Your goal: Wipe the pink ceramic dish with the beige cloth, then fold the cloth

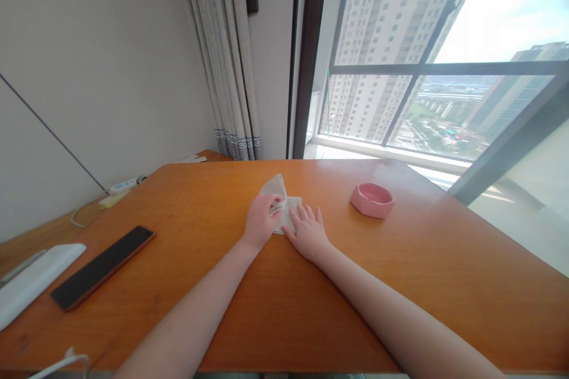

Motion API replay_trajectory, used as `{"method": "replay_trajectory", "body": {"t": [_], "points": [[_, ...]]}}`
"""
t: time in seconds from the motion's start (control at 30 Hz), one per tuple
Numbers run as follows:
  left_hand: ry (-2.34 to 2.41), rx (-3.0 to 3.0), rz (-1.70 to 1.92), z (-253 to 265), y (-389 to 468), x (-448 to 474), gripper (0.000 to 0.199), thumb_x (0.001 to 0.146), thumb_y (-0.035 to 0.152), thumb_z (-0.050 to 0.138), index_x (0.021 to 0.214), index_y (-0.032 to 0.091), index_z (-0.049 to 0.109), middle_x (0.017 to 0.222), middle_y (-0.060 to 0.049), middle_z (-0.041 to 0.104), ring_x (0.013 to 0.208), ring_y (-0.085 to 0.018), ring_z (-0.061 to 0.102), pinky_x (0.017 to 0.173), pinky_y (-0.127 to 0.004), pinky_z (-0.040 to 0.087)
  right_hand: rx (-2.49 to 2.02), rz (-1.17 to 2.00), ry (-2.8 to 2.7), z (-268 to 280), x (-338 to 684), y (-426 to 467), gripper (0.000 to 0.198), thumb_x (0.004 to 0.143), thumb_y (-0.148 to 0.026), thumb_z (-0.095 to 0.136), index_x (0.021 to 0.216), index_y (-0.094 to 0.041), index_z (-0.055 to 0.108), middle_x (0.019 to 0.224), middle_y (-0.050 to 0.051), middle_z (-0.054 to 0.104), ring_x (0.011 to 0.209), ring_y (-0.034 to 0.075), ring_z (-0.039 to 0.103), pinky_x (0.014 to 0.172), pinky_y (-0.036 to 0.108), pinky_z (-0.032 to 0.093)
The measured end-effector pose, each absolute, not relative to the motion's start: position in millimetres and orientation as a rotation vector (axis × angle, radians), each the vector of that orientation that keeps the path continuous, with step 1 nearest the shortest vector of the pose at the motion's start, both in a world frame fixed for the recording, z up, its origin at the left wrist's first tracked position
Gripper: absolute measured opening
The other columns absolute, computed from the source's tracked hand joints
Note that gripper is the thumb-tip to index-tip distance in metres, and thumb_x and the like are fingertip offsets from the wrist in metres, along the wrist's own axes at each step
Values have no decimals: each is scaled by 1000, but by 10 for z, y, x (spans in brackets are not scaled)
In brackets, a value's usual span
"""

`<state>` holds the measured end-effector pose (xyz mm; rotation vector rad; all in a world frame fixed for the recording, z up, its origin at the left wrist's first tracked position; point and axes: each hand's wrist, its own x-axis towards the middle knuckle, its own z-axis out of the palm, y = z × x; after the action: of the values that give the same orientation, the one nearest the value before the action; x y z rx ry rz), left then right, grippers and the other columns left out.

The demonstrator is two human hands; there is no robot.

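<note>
Bowl (372,208) sits right, black slab (104,266) left. Left hand (262,217) pinches a cloth (272,186), fingers curled; right hand (309,234) lies on it, fingers spread apart.

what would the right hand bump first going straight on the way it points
Probably the lifted part of the cloth, held by the left hand; the right hand rests on its flat part. Exact depth is unclear.

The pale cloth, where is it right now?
In the head view, the pale cloth is near the centre, on the wooden table, gripped by the left hand and partly under the right hand, with the pink bowl to its right.
</note>
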<state>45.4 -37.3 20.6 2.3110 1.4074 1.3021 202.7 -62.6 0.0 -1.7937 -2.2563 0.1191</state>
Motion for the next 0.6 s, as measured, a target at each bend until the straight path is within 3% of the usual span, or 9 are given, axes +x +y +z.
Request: {"method": "replay_trajectory", "body": {"t": [0.1,0.23,0.4,0.6], "points": [[1227,2537,985,132,-423,636,25,73,12,55,94,21,63,96,-4,65,92,-20,55,87,-35,44,-1706,196,-2264,35,2083,-613,56,84,-47,45,133,-20,44,143,13,36,132,32,29,109,53,9],[1178,2589,915,83,-432,651,28,78,14,52,103,20,64,105,-5,65,99,-21,54,92,-37,42,-1632,299,-2180,102,2244,-563,50,80,-43,51,126,-24,49,134,9,47,123,26,40,105,50,21],[1132,2590,905,98,-460,646,33,79,13,51,109,20,63,109,-5,65,101,-21,53,92,-36,42,-1675,307,-2167,104,2320,-506,40,75,-38,57,111,-22,57,129,9,51,121,25,41,103,46,23],[1120,2576,838,83,-453,669,33,81,14,48,109,20,63,110,-5,66,100,-21,54,92,-36,42,-1680,328,-2146,71,2309,-489,45,73,-36,58,116,-20,52,129,9,51,121,25,41,103,43,24]]}}
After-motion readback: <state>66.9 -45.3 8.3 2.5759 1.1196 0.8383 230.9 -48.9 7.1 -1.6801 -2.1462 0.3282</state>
